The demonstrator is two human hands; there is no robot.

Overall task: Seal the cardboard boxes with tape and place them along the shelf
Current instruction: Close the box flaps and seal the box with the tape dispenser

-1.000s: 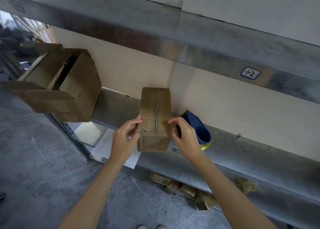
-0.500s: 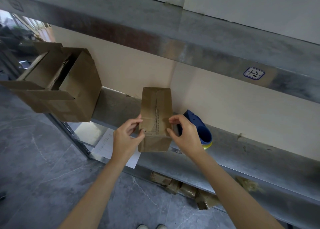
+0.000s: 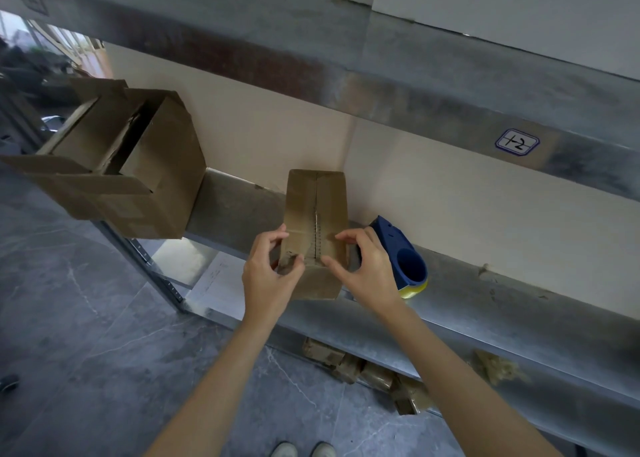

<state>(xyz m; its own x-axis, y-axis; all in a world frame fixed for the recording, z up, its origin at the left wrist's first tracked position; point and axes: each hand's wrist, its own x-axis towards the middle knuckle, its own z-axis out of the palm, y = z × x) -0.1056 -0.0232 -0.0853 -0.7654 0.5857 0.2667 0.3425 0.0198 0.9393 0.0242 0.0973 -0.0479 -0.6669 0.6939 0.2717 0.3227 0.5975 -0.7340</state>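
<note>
Fingertips (image 3: 277, 237) of left hand (image 3: 265, 278) and right hand (image 3: 369, 276) are pinching the cardboard box (image 3: 313, 200). Seeming light and stiff, it is inviting a grip on its side walls.

Two bare forearms (image 3: 221, 380) here, left hand (image 3: 266, 276) and right hand (image 3: 363, 273) bare as well, and down below, a pair of pale, rounded shoe toes (image 3: 284, 449) side by side.

Beige wall (image 3: 433, 214) seen at the far side, blue-bordered handwritten label (image 3: 517, 143) fixed at upper right, white paper sheet (image 3: 218, 280) laid at left, grey marbled floor (image 3: 86, 335) spread below, brown wrapped packets (image 3: 346, 366) stacked low, pale shoes (image 3: 284, 450) at near edge.
</note>
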